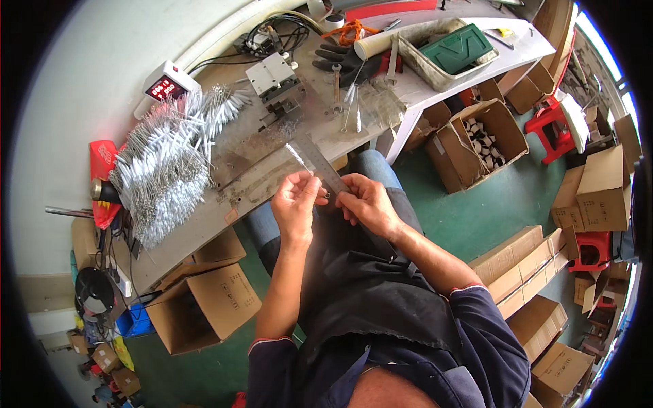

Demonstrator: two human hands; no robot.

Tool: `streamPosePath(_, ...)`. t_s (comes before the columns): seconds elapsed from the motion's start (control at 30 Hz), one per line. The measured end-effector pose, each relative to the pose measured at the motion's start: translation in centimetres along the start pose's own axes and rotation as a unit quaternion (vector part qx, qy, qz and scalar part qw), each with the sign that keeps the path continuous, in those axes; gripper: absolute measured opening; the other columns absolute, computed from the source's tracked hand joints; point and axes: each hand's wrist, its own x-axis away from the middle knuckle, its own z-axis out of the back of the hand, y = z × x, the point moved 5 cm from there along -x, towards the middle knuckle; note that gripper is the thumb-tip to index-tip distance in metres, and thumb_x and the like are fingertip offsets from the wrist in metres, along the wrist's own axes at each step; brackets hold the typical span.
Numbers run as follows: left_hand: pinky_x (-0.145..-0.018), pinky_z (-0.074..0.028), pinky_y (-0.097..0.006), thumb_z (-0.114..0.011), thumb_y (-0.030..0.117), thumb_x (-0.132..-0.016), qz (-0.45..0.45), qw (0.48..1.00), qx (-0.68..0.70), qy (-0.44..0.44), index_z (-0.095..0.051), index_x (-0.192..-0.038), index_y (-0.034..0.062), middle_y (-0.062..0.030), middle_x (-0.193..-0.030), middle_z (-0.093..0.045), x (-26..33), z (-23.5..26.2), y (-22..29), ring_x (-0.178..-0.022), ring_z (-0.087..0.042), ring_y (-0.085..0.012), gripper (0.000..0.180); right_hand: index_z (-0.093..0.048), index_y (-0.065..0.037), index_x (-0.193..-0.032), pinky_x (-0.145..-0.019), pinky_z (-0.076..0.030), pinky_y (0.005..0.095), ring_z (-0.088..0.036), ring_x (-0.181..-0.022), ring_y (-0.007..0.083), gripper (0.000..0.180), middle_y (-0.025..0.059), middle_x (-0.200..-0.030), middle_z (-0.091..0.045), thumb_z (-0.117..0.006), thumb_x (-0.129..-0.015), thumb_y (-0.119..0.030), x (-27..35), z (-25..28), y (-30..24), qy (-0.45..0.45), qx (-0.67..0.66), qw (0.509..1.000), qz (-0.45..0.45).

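Between the thumb and fingers of my left hand is a small wire-handled brush with white bristles, pointing up toward the table. My right hand pinches the lower end of a flat steel ruler, which lies slanted right beside the brush. Both hands are close together over my lap, in front of the table edge. A big heap of similar white brushes covers the left part of the worktable. A few loose brushes lie at the right, near a wrench.
Behind my hands stands a small metal machine. A display box with red digits is at the back left. Black gloves and a tray bearing a green case sit back right. Cardboard boxes stand on the floor.
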Motion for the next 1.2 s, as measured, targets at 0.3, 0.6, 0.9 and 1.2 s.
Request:
streamPosePath(0.3,-0.064,-0.060,-0.026,-0.071,0.004,-0.097,-0.014,1.000,-0.007,0.014,-0.064,-0.110,-0.0010,-0.0062,-0.089,-0.069,1.5,-0.4,-0.4,-0.075,-0.068,-0.0124,0.016,-0.057,0.003,-0.132,-0.055,-0.051,0.0225,-0.061,-0.067,0.0073,0.034,0.0053,-0.091,-0.069,-0.062,-0.103,-0.013,2.0,-0.7,0.1,0.026,0.043,0.999,0.013)
streamPosePath(0.6,-0.061,-0.057,-0.025,-0.072,0.005,-0.097,0.001,0.999,0.002,0.034,-0.063,-0.110,-0.0013,-0.0053,-0.089,-0.068,2.3,-0.4,-1.0,-0.074,-0.066,-0.0116,0.017,-0.061,0.005,-0.121,-0.055,-0.050,0.0263,-0.060,-0.063,0.0086,0.029,0.0057,-0.085,-0.070,-0.069,-0.101,-0.015,2.2,-1.3,0.3,0.018,0.029,0.999,0.030)
streamPosePath(0.9,-0.065,-0.057,-0.025,-0.069,0.002,-0.098,0.008,0.998,0.049,0.046,-0.061,-0.107,0.0020,-0.0042,-0.091,-0.067,2.8,-0.8,-1.3,-0.076,-0.066,-0.0120,0.011,-0.063,0.005,-0.121,-0.058,-0.053,0.0288,-0.062,-0.064,0.0110,0.031,0.0107,-0.086,-0.073,-0.071,-0.100,-0.016,1.9,-1.5,1.2,0.078,0.077,0.992,0.063)
streamPosePath(1.2,-0.062,-0.055,-0.024,-0.070,0.002,-0.097,-0.043,0.998,0.020,0.045,-0.061,-0.109,0.0029,-0.0035,-0.092,-0.066,2.1,0.2,-0.4,-0.079,-0.064,-0.0103,0.014,-0.065,0.003,-0.110,-0.058,-0.051,0.0298,-0.061,-0.063,0.0110,0.024,0.0069,-0.077,-0.069,-0.067,-0.102,-0.020,2.0,-1.7,0.6,0.049,0.103,0.993,0.025)
